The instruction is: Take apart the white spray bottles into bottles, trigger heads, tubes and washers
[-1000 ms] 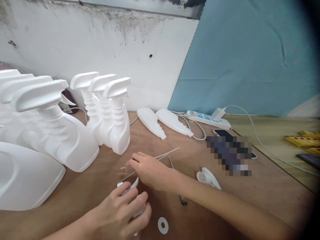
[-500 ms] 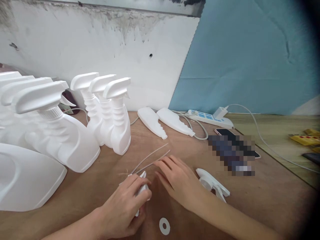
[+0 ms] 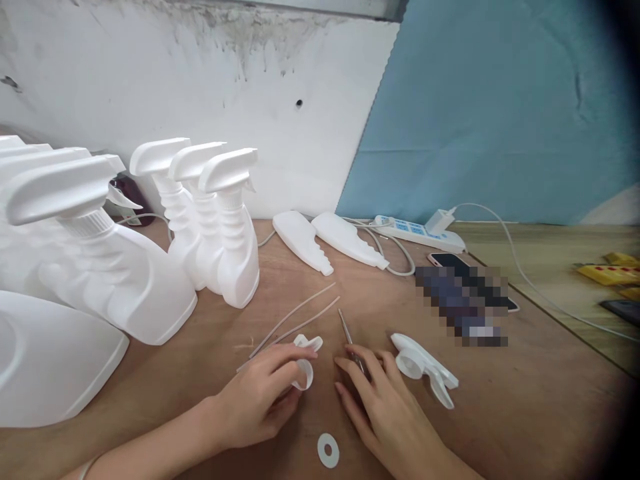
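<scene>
My left hand (image 3: 255, 393) is closed around a small white spray trigger head (image 3: 304, 375), its round collar showing past the fingertips. To the right, my right hand (image 3: 380, 400) lies low over the table, fingers apart, over a thin pointed metal tool (image 3: 346, 327). The tool's back end is partly hidden under the fingers; whether they touch it I cannot tell. A second white trigger head (image 3: 423, 365) lies on its side beyond the right hand. Between the hands, nearer me, is a flat white ring washer (image 3: 329, 451). Two thin tubes (image 3: 295, 313) lie beyond the left hand.
White spray bottles with trigger heads (image 3: 235, 227) stand at the left, several of them, with a large white bottle (image 3: 55, 360) lying nearest. Two flat white bottles (image 3: 300, 240) lie by the wall. A power strip (image 3: 420, 233), cables and a phone (image 3: 450, 263) are at the right back.
My right hand has drawn back toward me from beside the tubes, and the metal tool now shows. The trigger head in my left hand has turned, exposing its collar. The view has shifted slightly.
</scene>
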A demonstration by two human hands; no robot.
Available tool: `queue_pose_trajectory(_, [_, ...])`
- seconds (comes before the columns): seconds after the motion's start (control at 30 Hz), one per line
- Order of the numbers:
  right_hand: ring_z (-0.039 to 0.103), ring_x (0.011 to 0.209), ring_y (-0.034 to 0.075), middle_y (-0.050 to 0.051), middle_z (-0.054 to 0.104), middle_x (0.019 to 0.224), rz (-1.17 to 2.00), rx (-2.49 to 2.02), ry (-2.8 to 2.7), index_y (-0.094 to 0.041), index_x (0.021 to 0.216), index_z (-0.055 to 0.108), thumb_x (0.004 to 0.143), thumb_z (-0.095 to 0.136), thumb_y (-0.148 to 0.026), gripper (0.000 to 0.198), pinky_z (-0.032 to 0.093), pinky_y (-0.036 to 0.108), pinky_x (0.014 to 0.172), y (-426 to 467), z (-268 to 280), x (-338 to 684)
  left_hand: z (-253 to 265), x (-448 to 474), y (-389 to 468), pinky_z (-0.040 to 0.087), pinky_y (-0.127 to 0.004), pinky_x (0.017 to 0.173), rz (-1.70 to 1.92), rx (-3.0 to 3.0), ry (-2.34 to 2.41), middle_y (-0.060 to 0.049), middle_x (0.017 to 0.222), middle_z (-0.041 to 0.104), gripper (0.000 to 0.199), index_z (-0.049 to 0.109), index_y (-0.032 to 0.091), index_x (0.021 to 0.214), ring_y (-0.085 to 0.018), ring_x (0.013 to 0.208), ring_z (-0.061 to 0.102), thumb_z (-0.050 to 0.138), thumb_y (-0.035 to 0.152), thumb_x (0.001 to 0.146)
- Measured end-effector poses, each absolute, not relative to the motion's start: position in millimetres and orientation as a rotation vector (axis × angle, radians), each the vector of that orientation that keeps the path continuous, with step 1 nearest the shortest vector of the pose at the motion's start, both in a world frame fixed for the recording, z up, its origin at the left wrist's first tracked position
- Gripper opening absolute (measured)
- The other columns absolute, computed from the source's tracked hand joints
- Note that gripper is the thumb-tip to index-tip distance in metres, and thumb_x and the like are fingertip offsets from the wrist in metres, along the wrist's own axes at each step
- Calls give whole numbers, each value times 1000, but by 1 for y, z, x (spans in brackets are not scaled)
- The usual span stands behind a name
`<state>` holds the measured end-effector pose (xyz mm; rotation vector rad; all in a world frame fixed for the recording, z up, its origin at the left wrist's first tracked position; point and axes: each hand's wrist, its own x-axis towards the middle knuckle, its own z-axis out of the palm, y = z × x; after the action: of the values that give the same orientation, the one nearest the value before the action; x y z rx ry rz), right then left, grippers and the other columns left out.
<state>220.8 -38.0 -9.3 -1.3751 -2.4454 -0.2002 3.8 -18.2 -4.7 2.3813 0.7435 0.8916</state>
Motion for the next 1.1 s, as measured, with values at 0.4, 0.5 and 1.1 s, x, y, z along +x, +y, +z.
queue_pose_trajectory(0.4, [59, 80, 17, 8, 58, 94, -112, -1355, -2237, -17, 89, 56, 83, 41, -19, 16, 49, 29, 65, -35, -15, 229, -8, -2, -18, 41, -30, 84, 1002, 2124, 824, -6, 102, 56, 33, 43, 18, 95, -15, 95, 51, 45, 0, 67])
queue_pose_trajectory(0.5, [59, 74, 16, 6, 59, 89, -74, -1329, -2127, -18, 85, 56, 79, 47, -19, 10, 48, 29, 64, -33, -3, 233, -6, -2, -18, 41, -30, 83, 996, 2109, 828, -5, 100, 57, 33, 43, 18, 95, -15, 93, 52, 46, 1, 67])
queue_pose_trajectory(1.1, [60, 72, 17, 3, 59, 79, 572, -1003, -1574, -24, 85, 54, 66, 69, -18, 25, 53, 25, 50, -20, 85, 202, 0, -4, -16, 37, -18, 54, 844, 1837, 981, 0, 77, 57, 23, 51, 16, 89, -9, 60, 48, 55, 11, 66])
